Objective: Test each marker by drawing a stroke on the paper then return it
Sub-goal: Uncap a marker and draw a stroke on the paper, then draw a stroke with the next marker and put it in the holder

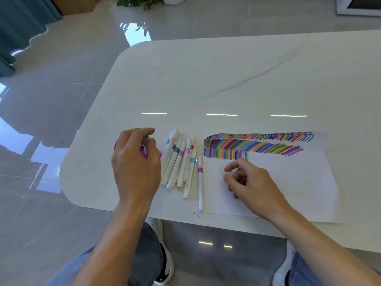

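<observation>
A white sheet of paper [292, 182] lies on the table, its top edge filled with rows of coloured strokes [257, 144]. Left of it is a pile of several white markers with coloured bands [179, 162]. One purple-banded marker [200, 182] lies alone along the paper's left edge. My left hand [136, 164] hovers over a pink container [159, 154] and pinches a marker [146, 139], of which only the grey end shows. My right hand [253, 182] rests on the blank part of the paper, fingers loosely curled and apart, holding nothing.
The white marble table [206, 79] has a rounded corner at the left and its near edge lies just below the paper. Small blue ink dots [196, 214] mark the table near that edge. My knees and shoes show below it.
</observation>
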